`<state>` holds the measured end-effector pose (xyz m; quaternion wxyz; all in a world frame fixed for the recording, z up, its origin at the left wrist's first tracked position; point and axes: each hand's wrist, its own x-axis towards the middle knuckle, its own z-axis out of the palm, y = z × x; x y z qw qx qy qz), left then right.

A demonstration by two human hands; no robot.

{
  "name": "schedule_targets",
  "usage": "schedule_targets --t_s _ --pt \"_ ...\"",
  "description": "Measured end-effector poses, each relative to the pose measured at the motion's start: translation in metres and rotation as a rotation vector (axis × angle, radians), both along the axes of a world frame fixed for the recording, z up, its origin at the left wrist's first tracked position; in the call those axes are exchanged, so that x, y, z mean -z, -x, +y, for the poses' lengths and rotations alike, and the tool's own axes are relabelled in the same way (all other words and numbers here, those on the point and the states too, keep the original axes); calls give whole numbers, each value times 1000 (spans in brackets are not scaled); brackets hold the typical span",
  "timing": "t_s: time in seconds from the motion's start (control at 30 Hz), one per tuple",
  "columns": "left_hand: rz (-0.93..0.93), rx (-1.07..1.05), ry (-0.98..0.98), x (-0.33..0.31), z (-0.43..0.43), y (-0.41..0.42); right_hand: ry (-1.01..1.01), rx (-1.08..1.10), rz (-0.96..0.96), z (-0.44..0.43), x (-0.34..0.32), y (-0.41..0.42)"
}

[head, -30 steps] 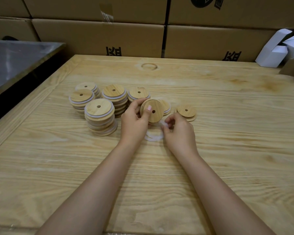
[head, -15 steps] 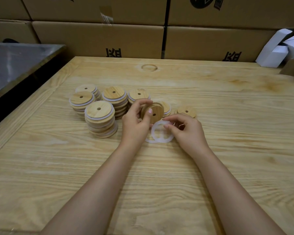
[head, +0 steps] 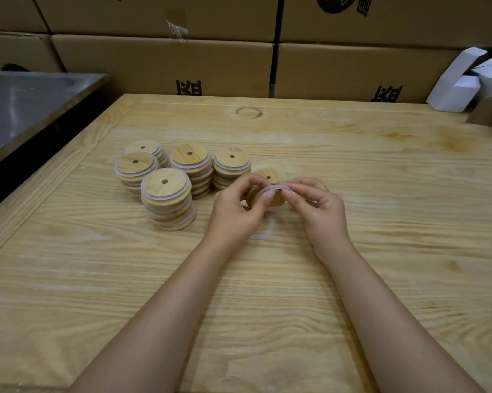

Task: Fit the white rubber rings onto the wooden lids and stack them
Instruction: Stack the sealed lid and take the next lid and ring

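Pinching fingertips of the left hand (head: 234,211) and right hand (head: 318,214) held a white rubber ring (head: 276,188) on a wooden lid (head: 278,199) just above the middle of the wooden table (head: 380,199); stacks of ringed lids (head: 166,194) stood nearer its left edge.

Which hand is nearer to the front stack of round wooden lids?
Left. The left hand is just right of the front stack; the right hand is farther right.
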<state>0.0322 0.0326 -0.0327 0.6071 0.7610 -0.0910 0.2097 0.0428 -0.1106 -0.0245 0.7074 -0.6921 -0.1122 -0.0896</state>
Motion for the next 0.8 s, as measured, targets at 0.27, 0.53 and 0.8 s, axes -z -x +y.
schedule_targets --t_s 0.27,0.53,0.8 --pt "17 -5 45 2 2 -2 -41 56 11 -3 4 -5" --pt "-18 -62 -29 3 2 -3 -32 60 -38 -2 2 -2" --pt "-37 -58 2 -1 1 -3 22 68 -36 3 4 -2"
